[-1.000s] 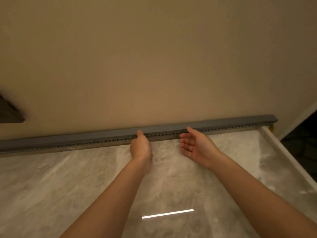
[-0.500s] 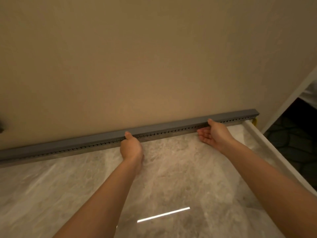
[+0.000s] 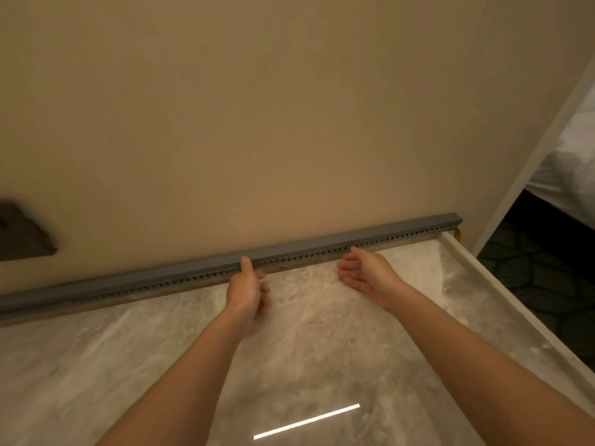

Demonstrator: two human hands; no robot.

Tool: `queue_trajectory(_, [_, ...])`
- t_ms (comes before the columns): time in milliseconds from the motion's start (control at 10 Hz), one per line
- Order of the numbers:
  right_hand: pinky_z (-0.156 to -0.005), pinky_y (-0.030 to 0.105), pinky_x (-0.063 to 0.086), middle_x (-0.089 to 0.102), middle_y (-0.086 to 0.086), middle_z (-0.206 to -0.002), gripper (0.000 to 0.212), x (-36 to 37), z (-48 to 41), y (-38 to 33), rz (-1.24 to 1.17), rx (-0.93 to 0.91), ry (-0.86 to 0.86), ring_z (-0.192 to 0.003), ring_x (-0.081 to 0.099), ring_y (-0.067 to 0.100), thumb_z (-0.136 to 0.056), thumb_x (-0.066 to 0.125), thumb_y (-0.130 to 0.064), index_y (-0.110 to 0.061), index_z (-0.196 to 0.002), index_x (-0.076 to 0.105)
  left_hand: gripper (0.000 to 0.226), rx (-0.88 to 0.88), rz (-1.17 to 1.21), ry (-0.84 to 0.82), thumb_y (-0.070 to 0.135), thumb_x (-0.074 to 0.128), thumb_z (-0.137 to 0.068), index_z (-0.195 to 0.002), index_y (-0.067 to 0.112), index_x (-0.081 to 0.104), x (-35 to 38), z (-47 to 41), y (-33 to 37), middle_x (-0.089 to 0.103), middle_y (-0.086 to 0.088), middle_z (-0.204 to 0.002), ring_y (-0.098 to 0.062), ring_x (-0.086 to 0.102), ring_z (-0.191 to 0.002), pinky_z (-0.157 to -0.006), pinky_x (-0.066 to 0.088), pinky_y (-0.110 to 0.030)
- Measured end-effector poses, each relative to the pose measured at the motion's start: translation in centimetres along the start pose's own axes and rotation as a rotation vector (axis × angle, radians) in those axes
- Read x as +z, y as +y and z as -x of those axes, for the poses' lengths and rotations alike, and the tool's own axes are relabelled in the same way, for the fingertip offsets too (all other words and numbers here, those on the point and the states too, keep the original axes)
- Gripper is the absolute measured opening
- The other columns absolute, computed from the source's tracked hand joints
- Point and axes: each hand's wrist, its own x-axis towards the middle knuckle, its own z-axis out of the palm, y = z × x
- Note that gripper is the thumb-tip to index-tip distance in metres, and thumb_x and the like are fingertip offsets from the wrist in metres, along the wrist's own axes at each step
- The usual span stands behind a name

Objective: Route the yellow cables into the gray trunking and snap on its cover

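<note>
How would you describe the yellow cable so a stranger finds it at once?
At the foot of the beige wall runs the gray trunking; follow it to its right end. A short bit of yellow cable shows just below that end, the only yellow thing there.

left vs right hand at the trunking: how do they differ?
Pose: the left hand shows its back, fingers loosely curled. The right hand shows its palm, fingers straight.
Contact: the left hand's thumb lies against the trunking. The right hand seems to reach it with a fingertip only.
Sharpness: the left hand's fingers are blurred, the right hand's are clear.
Shared: both are at the trunking's front, with nothing in their grip.
</note>
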Motion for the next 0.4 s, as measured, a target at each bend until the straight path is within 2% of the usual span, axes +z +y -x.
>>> queue_trajectory(100, [-0.071,0.03,0.049,0.065,0.01,-0.098,0.033,2.0,2.8,0.1,0.176,-0.025,-0.039,-0.081,0.061,0.02,-0.1,0.039,-0.033,-0.005,-0.102,0.058,0.046,0.16,-0.245,-0.013,0.039,0.028,-0.101,-0.102,0.002,0.057,-2.7,1.9,-0.3,0.057,-0.009,-0.072,-0.021,0.051,-0.055,-0.051,0.039,-0.028])
queue_trajectory(200, [-0.077,0.032,0.05,0.065,0.011,-0.106,0.038,4.1,7.1,-0.1,0.297,-0.139,-0.07,-0.091,0.062,0.023,-0.099,0.038,-0.035,-0.004,-0.108,0.059,0.042,0.319,-0.349,-0.032,0.037,0.031,-0.101,-0.099,0.005,0.058,-6.1,5.8,-0.4,0.062,-0.008,-0.081,-0.021,0.055,-0.062,-0.061,0.042,-0.029])
queue_trajectory(300, [-0.088,0.037,0.049,0.065,0.009,-0.106,0.036,6.2,12.1,0.1,0.412,-0.264,-0.063,-0.093,0.062,0.022,-0.098,0.04,-0.036,-0.007,-0.108,0.06,0.04,0.412,-0.383,-0.025,0.037,0.031,-0.1,-0.093,0.009,0.059,-9.6,10.2,-0.3,0.064,-0.007,-0.084,-0.02,0.056,-0.066,-0.065,0.041,-0.029])
queue_trajectory(400, [-0.089,0.04,0.048,0.065,0.007,-0.102,0.039,8.0,18.3,0.7,0.512,-0.446,-0.041,-0.092,0.063,0.022,-0.098,0.039,-0.037,-0.006,-0.103,0.063,0.041,0.531,-0.343,-0.01,0.036,0.032,-0.1,-0.089,0.009,0.06,-13.3,15.2,-1.3,0.064,-0.006,-0.08,-0.018,0.055,-0.063,-0.059,0.04,-0.028])
